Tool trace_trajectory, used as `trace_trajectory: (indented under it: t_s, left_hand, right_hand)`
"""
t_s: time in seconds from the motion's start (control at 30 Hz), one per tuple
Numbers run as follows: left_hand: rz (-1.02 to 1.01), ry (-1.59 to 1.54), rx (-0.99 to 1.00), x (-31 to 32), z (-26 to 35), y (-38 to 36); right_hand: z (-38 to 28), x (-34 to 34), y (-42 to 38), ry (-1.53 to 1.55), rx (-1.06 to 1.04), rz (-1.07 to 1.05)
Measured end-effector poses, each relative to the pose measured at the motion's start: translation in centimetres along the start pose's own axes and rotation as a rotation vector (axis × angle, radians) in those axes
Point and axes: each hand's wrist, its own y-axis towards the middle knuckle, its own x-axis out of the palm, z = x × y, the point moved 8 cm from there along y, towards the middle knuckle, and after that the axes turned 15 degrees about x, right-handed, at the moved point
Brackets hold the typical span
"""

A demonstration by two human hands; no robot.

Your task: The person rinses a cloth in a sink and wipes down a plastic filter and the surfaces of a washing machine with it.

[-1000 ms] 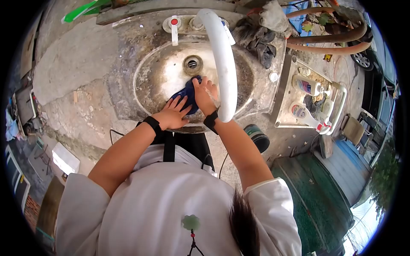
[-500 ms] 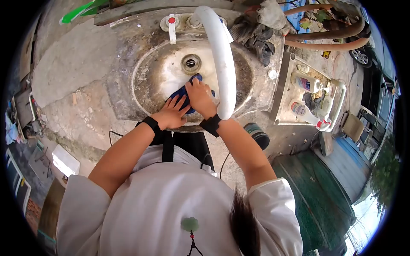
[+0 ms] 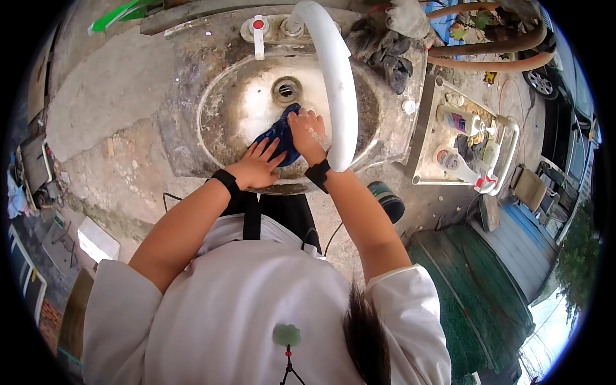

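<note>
A dark blue cloth (image 3: 280, 136) lies in the stained oval sink basin (image 3: 221, 109), just below the drain (image 3: 286, 90). My left hand (image 3: 258, 165) presses flat on the cloth's near end with fingers spread. My right hand (image 3: 308, 133) grips the cloth's far part, beside the thick white curved pipe (image 3: 333, 70) that arches over the basin. Both wrists wear black bands.
A red-capped tap handle (image 3: 258, 31) stands behind the basin. Dark rags (image 3: 385, 48) lie at the sink's right rear. A metal rack (image 3: 427, 138) to the right holds bottles (image 3: 460, 120). A dark round container (image 3: 387, 199) sits on the ground below.
My right hand has slid the cloth back and forth, now stretched up toward the drain. The left hand stays pressed on the near end.
</note>
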Motion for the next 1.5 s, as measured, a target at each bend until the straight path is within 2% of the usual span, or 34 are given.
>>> trace_trajectory:
  t_s: [0.03, 0.07, 0.1, 0.13, 0.2, 0.23, 0.27, 0.3, 0.37, 0.43, 0.5, 0.53, 0.57, 0.6, 0.67, 0.73, 0.8, 0.87, 0.93, 0.97, 1.0, 1.03, 1.07, 1.17, 1.23, 1.3, 1.33, 1.37, 1.43, 1.47, 1.5]
  left_hand:
    - [0.034, -0.009, 0.009, -0.2, -0.1, 0.0]
    - [0.005, -0.028, -0.001, -0.5, 0.1, -0.1]
    - [0.009, -0.025, -0.005, -0.5, 0.1, -0.2]
    - [0.017, -0.025, -0.010, -0.6, 0.1, -0.2]
    - [-0.008, -0.010, -0.021, -0.2, 0.3, -0.2]
    - [-0.035, 0.009, -0.026, -0.2, 0.3, -0.1]
    - [-0.054, 0.034, -0.034, -0.4, 0.1, 0.1]
    - [-0.041, 0.012, -0.020, -0.9, 0.0, 0.3]
    - [-0.027, -0.045, -0.003, -0.8, -0.1, -0.2]
    - [0.081, -0.062, 0.007, -0.7, -0.5, -0.2]
    - [0.154, -0.092, -0.002, -1.0, -0.9, 0.4]
    - [0.271, -0.090, 0.002, -1.8, -1.0, 0.4]
    - [0.388, -0.325, -0.007, -2.4, -1.9, 0.5]
    - [0.497, -0.564, -0.017, -3.0, -2.9, 0.5]
    - [0.740, -1.019, -0.028, -3.0, -5.5, 1.0]
    - [0.829, -1.362, -0.171, -4.7, -4.5, -0.1]
    - [0.830, -1.697, -0.351, -7.6, 0.1, -2.7]
    - [0.761, -1.835, -0.201, -6.7, 0.0, -0.7]
    - [0.675, -1.970, -0.055, -6.2, 0.1, 1.3]
    - [0.710, -1.968, -0.073, -6.8, 0.4, 1.3]
    - [0.743, -1.967, -0.095, -7.4, 1.0, 1.1]
    - [0.777, -1.967, -0.119, -7.6, 1.3, 0.9]
    - [0.816, -1.939, -0.031, -8.1, 1.3, 1.3]
    - [0.968, -1.864, 0.060, -9.2, 1.8, 1.2]
    - [1.015, -1.728, 0.052, -9.6, 1.9, 1.2]
    - [1.114, -1.571, 0.098, -10.6, 2.3, 0.7]
    - [1.101, -1.466, 0.087, -10.5, 1.9, 1.0]
    - [1.004, -1.579, 0.083, -9.9, 1.8, 1.5]
    - [0.795, -1.798, 0.067, -10.0, 3.8, 0.7]
    - [0.644, -1.867, -0.095, -9.0, 4.5, 0.1]
    - [0.667, -1.850, -0.079, -9.1, 4.7, 0.1]
  right_hand:
    - [0.8, -2.6, 1.2, -0.102, 0.027, 0.073]
    - [1.7, -4.5, 2.2, -0.113, 0.090, 0.253]
    - [2.4, -5.6, 2.9, -0.123, 0.138, 0.074]
    - [2.4, -5.5, 2.9, -0.050, 0.112, 0.216]
    - [2.9, -1.6, 1.8, 0.061, 0.044, 0.287]
    - [3.1, 0.9, 1.2, 0.097, 0.003, 0.224]
    - [2.4, 2.6, 0.2, -0.287, -0.019, 0.233]
    - [1.6, 3.2, 0.0, -0.454, -0.079, 0.217]
    - [2.5, 3.0, 0.4, -0.234, -0.121, 0.095]
    - [2.8, 0.6, 1.7, -0.247, 0.026, 0.210]
    - [1.5, -1.6, 2.2, -0.309, 0.218, 0.071]
    - [1.3, -1.1, 1.9, -0.138, 0.332, -0.063]
    - [1.5, -0.3, 1.6, 0.039, 0.442, -0.199]
    - [1.7, 1.0, 1.5, 0.378, 0.303, -0.116]
    - [1.9, 1.7, 0.7, 1.170, 0.435, -0.350]
    - [0.4, -2.3, -1.2, 1.387, 0.477, -0.476]
    - [-0.5, -4.4, -2.9, 1.669, 0.342, -0.448]
    - [-0.9, -4.0, -3.8, 1.485, 0.342, -0.368]
    - [-1.5, -5.3, -4.5, 1.288, 0.250, -0.147]
    - [0.1, -2.0, -4.3, 1.151, 0.237, 0.101]
    - [1.1, -1.7, -4.6, 1.082, 0.319, 0.151]
    - [2.0, -1.0, -4.9, 1.155, 0.387, 0.129]
    - [2.9, -0.2, -5.3, 1.230, 0.458, 0.110]
    - [2.6, 2.2, -6.2, 1.745, 0.549, -0.138]
    - [0.1, -1.8, -6.6, 1.895, 0.508, -0.230]
    - [0.6, -4.0, -6.5, 1.762, 0.499, -0.177]
    - [1.1, -4.9, -6.3, 1.665, 0.482, -0.172]
    - [1.2, -5.4, -6.0, 1.570, 0.460, -0.168]
    - [0.9, -6.3, -5.7, 1.444, 0.289, 0.059]
    - [0.6, -6.9, -5.6, 1.327, 0.223, 0.158]
    - [0.4, -7.4, -5.8, 1.206, 0.160, 0.254]
